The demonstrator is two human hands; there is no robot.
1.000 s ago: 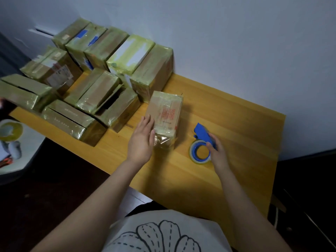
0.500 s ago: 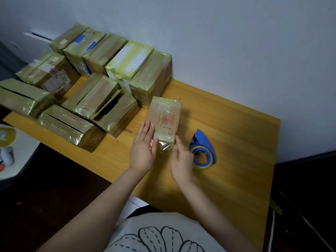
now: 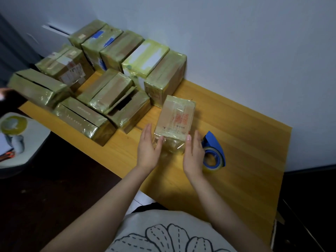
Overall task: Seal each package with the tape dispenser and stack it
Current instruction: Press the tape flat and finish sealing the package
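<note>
A small cardboard package (image 3: 175, 122), box-shaped and wrapped in glossy, wrinkled clear tape, lies near the middle of the smooth yellow wooden table (image 3: 245, 160), with red print on its top face. The left hand (image 3: 148, 150) lies flat against its left side and the right hand (image 3: 193, 155) flat against its right, fingers straight on both. Neither curls round it, and the left thumb touches the near end.

At 4 o'clock from the package, just beside the right hand, lies the blue plastic tape dispenser (image 3: 214, 151) with a roll of clear tape; the hand covers part of the roll.

From 9 to 11 o'clock a crowd of taped boxes (image 3: 109, 88) fills the table up to the white wall – brown card under shiny, greenish film. One box (image 3: 125, 104) has a lifted flap and a dark gap – its contents cannot be made out. The leftmost boxes are blurred.
</note>
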